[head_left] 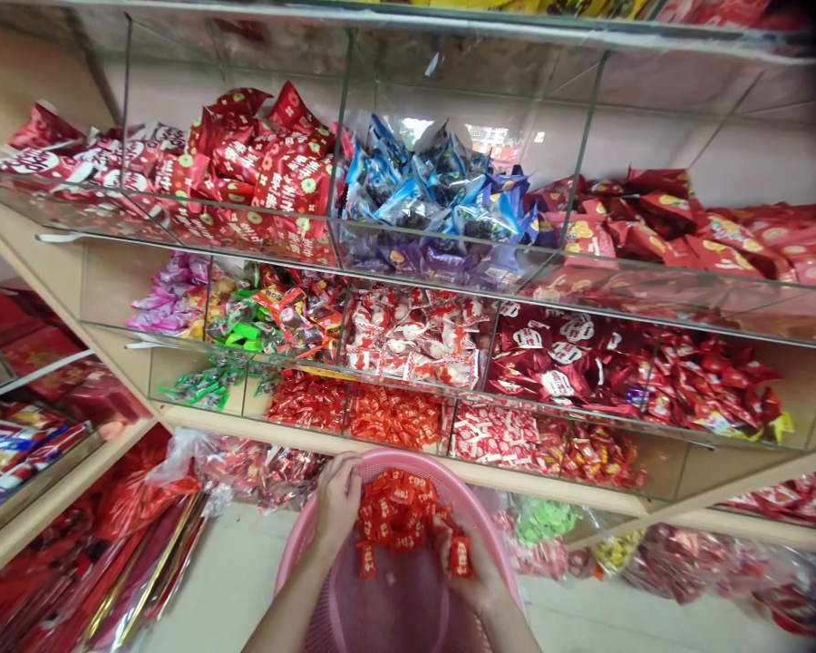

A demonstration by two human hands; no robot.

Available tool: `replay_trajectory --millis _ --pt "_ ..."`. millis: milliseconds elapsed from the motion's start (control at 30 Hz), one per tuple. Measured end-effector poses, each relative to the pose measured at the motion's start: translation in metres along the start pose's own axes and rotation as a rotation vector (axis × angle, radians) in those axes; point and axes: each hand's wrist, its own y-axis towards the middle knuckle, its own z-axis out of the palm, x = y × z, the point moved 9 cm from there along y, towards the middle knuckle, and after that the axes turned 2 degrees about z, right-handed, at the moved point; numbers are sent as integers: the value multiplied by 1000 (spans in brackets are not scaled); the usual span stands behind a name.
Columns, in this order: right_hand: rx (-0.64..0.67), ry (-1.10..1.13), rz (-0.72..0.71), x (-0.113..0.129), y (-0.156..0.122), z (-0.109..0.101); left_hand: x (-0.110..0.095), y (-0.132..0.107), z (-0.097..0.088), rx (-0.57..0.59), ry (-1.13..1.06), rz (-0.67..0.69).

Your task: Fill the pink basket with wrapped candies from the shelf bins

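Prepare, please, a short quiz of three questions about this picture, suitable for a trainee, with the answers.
1. Where on the pink basket is the left hand? A) its bottom; B) its rim; C) its underside.
2. True or false: blue packets lie inside the basket.
3. What colour are the wrapped candies at the right hand?

Key: 1. B; 2. False; 3. Red.
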Motion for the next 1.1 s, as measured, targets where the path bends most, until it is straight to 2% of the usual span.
replay_trajectory --millis 100,200,367,667,867,1100 --pt "-79 91 41 -7 -6 -7 0 0 0 -2 6 3" --pt "-141 85 4 -8 -9 -18 0 0 0 -3 11 7" --pt "-175 46 -51 -8 -11 -30 -1 0 0 -5 14 10" --pt "-42 -111 -68 -2 -24 -7 -2 1 0 -6 12 23" --pt "-58 -182 -52 -5 -11 -21 -1 0 1 -2 9 13" --pt "-83 -143 -83 -10 3 -40 -1 1 0 -8 -3 13"
